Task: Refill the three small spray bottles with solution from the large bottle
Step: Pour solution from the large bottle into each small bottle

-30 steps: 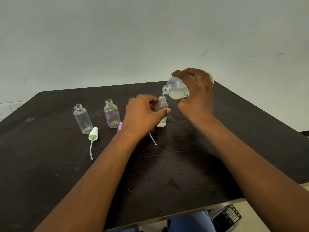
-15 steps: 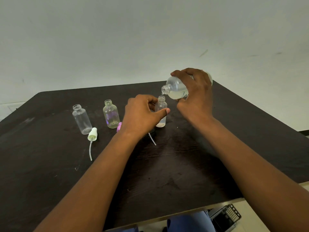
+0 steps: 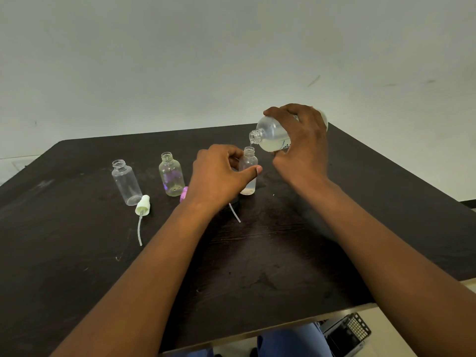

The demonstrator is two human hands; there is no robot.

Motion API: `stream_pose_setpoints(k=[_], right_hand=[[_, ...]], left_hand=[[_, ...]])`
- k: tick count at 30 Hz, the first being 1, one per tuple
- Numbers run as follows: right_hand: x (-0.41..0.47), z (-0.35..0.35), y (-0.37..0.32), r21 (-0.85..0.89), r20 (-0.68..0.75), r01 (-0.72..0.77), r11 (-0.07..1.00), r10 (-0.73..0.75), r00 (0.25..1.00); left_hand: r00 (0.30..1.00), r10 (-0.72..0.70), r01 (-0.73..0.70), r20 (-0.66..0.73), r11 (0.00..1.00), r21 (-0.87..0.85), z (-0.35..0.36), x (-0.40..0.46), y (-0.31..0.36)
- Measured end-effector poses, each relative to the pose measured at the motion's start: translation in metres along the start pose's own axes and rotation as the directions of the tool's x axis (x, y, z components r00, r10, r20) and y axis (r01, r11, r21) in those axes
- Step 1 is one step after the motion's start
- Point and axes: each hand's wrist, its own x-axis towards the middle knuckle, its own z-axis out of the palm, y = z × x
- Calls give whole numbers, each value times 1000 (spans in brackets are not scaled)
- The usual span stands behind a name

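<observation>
Large bottle, gripped by the right hand, tilts its open mouth just above the rightmost small bottle, which the left hand pinches upright on the desk. Two uncapped small bottles stand left, near a loose white sprayer.

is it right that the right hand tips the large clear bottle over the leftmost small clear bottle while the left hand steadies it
Not quite: the head view shows the large clear bottle tipped by the right hand over the rightmost small clear bottle, which the left hand steadies.
</observation>
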Motion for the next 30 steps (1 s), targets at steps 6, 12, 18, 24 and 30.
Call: stream_pose_setpoints(k=[6,12,18,24,30], right_hand=[[0,0,0,2,1,-1,1000,1,1000],[0,0,0,9,0,-2,1000,2,1000],[0,-1,0,10,-10,8,1000,-8,1000],[1,-1,1,9,-13,19,1000,-19,1000],[1,-1,2,14,-12,15,1000,-15,1000]], left_hand=[[1000,0,0,1,1000,-3,2,1,-1],[1000,-9,9,1,1000,-8,2,1,-2],[1000,-8,8,-3,1000,-6,2,1,-1],[1000,-5,5,1,1000,2,2,1,0],[1000,-12,12,7,1000,-14,1,1,0]])
